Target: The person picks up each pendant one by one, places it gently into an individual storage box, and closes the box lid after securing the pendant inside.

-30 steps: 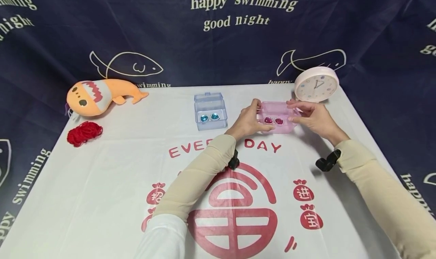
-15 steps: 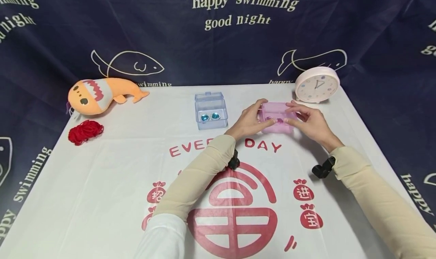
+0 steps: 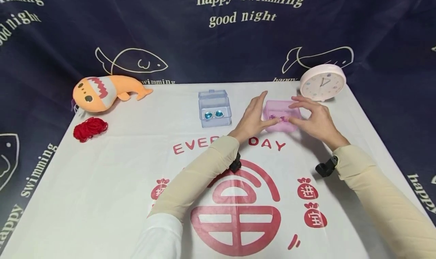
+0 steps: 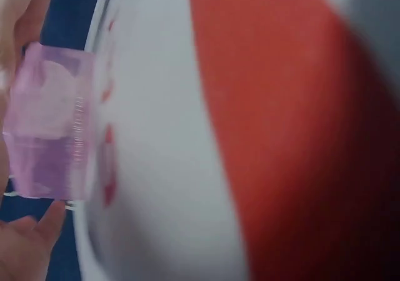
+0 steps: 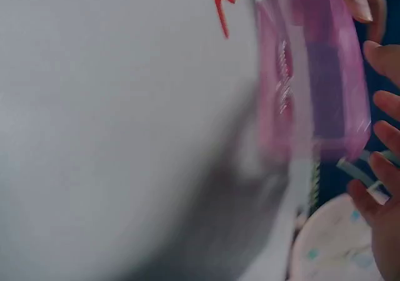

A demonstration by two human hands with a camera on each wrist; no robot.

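Note:
A translucent pink plastic box (image 3: 281, 125) stands on the table between both hands. Its lid looks lowered, and two pink gem pieces show faintly through the plastic. My left hand (image 3: 250, 120) is at its left, fingers straight and lifted, the thumb stretched along the front. My right hand (image 3: 316, 119) lies at its right, with loosely bent fingers near the top and the thumb at the front. In the right wrist view, several fingers of the right hand (image 5: 386, 187) stand apart beside the pink box (image 5: 325, 75). Whether the thumbs press the lid is unclear.
A translucent blue box (image 3: 215, 122) with its lid up holds two blue gem pieces (image 3: 214, 114) left of the pink box. A pale pink clock (image 3: 323, 83) stands behind the right hand. An orange plush shark (image 3: 127, 84) and red yarn (image 3: 90, 129) lie far left.
The pink box's lid has come down over the gem pieces, which now look dimmer. The left fingers have straightened away from the box; the right hand has shifted slightly around its side.

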